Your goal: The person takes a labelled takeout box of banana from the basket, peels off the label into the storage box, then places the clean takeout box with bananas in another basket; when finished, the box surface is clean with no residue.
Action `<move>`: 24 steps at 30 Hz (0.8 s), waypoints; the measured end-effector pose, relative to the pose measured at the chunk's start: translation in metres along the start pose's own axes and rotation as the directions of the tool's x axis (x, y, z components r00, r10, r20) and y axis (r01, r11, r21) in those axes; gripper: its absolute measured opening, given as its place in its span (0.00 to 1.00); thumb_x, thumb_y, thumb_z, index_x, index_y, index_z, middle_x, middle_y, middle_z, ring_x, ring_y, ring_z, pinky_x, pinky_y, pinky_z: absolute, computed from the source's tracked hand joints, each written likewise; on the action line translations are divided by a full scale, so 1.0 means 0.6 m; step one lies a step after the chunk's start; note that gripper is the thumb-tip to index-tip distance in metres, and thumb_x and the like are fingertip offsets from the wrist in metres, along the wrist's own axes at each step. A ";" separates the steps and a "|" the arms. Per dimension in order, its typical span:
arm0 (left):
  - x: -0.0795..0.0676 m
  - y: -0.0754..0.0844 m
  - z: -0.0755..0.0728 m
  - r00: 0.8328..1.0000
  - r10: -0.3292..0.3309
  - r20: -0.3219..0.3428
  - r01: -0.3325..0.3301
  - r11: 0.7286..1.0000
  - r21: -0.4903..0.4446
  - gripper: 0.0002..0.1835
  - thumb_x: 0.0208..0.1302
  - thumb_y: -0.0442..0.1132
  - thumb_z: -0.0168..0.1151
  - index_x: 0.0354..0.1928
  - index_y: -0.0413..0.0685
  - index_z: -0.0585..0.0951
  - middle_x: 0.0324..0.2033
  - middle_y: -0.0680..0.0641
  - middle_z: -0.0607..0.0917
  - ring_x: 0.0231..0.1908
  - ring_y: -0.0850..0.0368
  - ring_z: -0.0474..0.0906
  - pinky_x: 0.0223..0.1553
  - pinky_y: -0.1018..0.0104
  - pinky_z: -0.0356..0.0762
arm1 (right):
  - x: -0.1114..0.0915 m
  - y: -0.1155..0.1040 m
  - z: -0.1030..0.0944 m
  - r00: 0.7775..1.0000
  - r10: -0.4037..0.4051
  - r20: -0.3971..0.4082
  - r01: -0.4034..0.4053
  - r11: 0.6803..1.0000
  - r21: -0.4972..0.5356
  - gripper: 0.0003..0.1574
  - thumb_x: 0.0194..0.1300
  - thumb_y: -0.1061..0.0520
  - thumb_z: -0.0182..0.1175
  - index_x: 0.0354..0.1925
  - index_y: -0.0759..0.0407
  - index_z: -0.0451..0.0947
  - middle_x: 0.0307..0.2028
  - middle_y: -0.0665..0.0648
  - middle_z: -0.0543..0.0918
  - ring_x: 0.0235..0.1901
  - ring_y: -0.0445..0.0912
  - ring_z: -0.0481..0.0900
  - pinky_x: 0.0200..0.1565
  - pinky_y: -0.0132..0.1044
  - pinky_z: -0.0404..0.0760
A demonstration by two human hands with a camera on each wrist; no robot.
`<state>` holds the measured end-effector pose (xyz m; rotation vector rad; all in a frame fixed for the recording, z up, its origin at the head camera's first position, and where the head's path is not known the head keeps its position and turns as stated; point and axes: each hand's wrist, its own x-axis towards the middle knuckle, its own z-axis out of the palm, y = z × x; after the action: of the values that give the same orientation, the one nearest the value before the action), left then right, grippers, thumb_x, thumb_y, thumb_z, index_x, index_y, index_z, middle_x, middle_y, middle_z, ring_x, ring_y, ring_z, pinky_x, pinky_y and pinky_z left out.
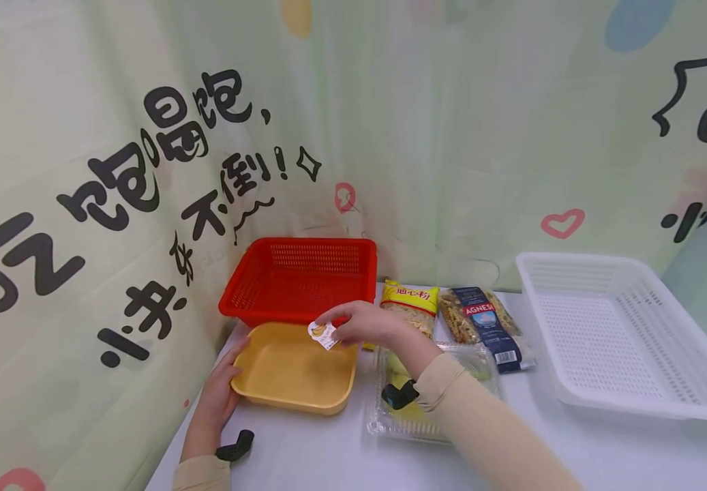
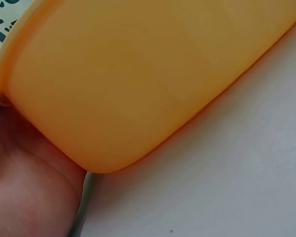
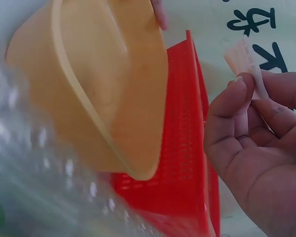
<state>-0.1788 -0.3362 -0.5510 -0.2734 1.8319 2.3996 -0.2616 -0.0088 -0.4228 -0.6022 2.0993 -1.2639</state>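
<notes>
A yellow plastic basin point(image 1: 294, 368) stands on the white table in front of the red basket. My left hand point(image 1: 221, 387) grips its left side, with the thumb at the rim. In the left wrist view the palm point(image 2: 34, 177) lies against the basin's outer wall point(image 2: 118, 98). Above the basin's right part, my right hand point(image 1: 368, 322) pinches a small white label point(image 1: 322, 335) with a banana picture on it. The right wrist view shows this label point(image 3: 244, 57) between thumb and finger, seen from its pale, slightly bent back.
Behind the basin is a red perforated basket point(image 1: 304, 283). Right of it lie a yellow pasta bag point(image 1: 411, 296), an AGNESI bag point(image 1: 482, 320) and a clear plastic box point(image 1: 390, 426) with pale green contents under my right forearm. A white basket point(image 1: 605, 348) stands far right.
</notes>
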 end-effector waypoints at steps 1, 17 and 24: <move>0.000 0.000 -0.001 1.000 0.002 0.000 -0.002 1.000 0.001 0.33 0.69 0.28 0.37 0.75 0.57 0.62 0.77 0.55 0.53 0.70 0.62 0.58 0.59 0.77 0.74 | 0.004 -0.001 0.004 1.000 0.002 0.006 -0.002 1.000 0.014 0.20 0.64 0.59 0.63 0.52 0.40 0.84 0.48 0.53 0.84 0.38 0.48 0.82 0.49 0.47 0.85; 0.002 0.000 0.002 1.000 0.001 -0.018 0.000 0.997 0.073 0.34 0.67 0.29 0.38 0.75 0.60 0.62 0.77 0.55 0.54 0.73 0.57 0.56 0.57 0.80 0.73 | 0.060 0.002 0.062 0.998 0.032 0.060 -0.029 0.999 -0.041 0.19 0.62 0.60 0.65 0.51 0.45 0.86 0.53 0.52 0.80 0.42 0.47 0.81 0.47 0.39 0.86; 0.002 -0.005 0.000 1.000 -0.003 -0.030 0.005 0.996 0.087 0.34 0.68 0.29 0.37 0.75 0.61 0.62 0.77 0.56 0.55 0.75 0.54 0.52 0.56 0.81 0.73 | 0.083 0.005 0.081 0.995 0.046 0.083 -0.040 0.996 -0.074 0.19 0.62 0.62 0.64 0.51 0.49 0.86 0.47 0.51 0.82 0.39 0.47 0.79 0.46 0.40 0.85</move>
<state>-0.1796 -0.3354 -0.5538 -0.3053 1.9407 2.3175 -0.2634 -0.0700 -0.4560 -0.6284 2.0838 -1.1231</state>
